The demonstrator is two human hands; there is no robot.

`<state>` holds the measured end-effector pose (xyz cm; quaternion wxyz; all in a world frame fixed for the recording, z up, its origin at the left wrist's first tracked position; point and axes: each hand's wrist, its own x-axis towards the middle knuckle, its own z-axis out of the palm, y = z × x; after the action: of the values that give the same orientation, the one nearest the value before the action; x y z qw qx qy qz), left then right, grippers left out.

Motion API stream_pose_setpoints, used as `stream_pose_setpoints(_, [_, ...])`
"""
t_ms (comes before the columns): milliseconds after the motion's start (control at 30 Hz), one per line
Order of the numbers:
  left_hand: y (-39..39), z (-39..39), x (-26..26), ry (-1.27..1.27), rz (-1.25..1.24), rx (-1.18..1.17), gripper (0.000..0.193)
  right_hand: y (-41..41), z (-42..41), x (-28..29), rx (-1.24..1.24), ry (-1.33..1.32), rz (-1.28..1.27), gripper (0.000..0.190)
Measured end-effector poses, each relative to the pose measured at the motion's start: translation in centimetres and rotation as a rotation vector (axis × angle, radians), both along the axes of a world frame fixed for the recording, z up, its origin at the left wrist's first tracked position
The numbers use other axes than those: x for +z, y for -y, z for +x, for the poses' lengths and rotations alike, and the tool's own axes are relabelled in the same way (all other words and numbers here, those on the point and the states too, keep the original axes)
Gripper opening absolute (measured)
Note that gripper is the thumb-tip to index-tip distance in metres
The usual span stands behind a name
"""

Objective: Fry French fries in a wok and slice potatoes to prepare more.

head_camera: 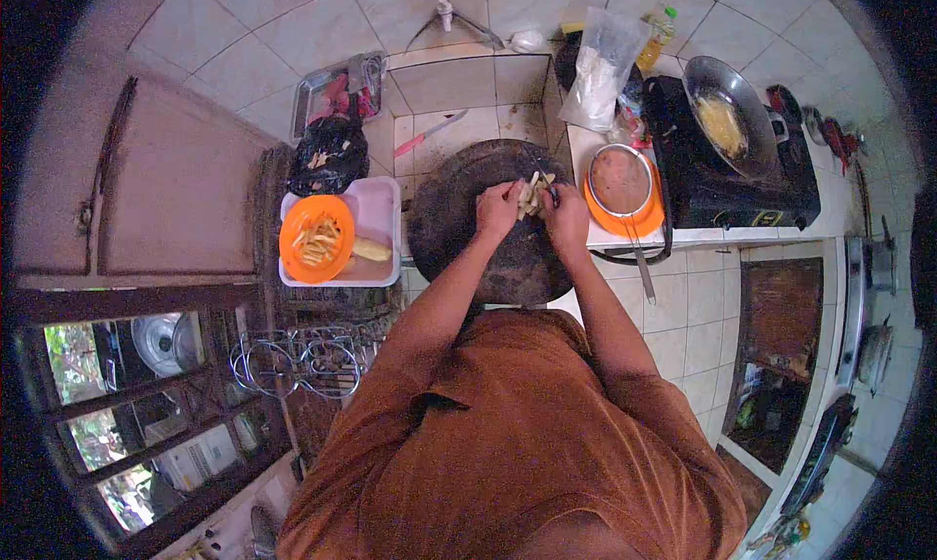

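Note:
Over a large dark round board [483, 172] lies a small heap of pale cut sticks [533, 198] of food. My left hand [499, 207] is at the heap's left side, its fingertips closed on some of the pieces. On the right side, my right hand [565, 210] grips a knife [543, 174], whose dark, thin blade points up and away over the pieces. To the left, an orange plate [294, 256] of similar cut sticks [319, 244] rests on a white tray [377, 201]; a peeled pale piece [371, 249] lies beside the plate.
A knife with a pink handle [432, 133] lies behind the board. Right of it, a strainer [621, 181] sits over an orange plate [635, 228]. Beyond stand a gas stove [703, 198] and a wok [721, 84] with frying food. A black plastic bag [331, 154] is at left.

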<state>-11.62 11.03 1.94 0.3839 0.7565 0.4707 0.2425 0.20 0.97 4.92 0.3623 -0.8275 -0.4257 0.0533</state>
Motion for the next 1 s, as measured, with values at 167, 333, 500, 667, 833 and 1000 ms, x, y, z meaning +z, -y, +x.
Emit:
stream_pose_setpoints(167, [-1.1,-3.4,-2.5,0.242,-0.349,0.107,0.033,0.3,-4.0,1.4,0.127,-0.033,-0.037,0.028])
stream_pose_setpoints(333, [-0.2,-7.4,-1.5,0.19,-0.159,0.095,0.029,1.2,-8.9,-0.2,0.23,-0.095,-0.139,0.038])
stream_pose_setpoints(500, [1.9,-11.5,-0.2,0.082,-0.066,0.061,0.029,1.0,-10.8,-2.8,0.273,0.264,-0.405,0.059])
stream_pose_setpoints(667, [1.7,-13.3,-0.3,0.132,0.084,0.0,0.025,1.1,-11.2,-2.4,0.176,0.6,-0.462,0.055])
stream_pose_setpoints(833, [0.6,-16.5,0.4,0.109,0.082,-0.014,0.022,-0.5,-13.7,-1.3,0.186,0.599,-0.374,0.056])
stream_pose_setpoints(1000, [-0.4,-19.4,2.0,-0.017,-0.001,0.078,0.028,-3.3,-17.8,0.1,0.414,0.451,-0.27,0.052])
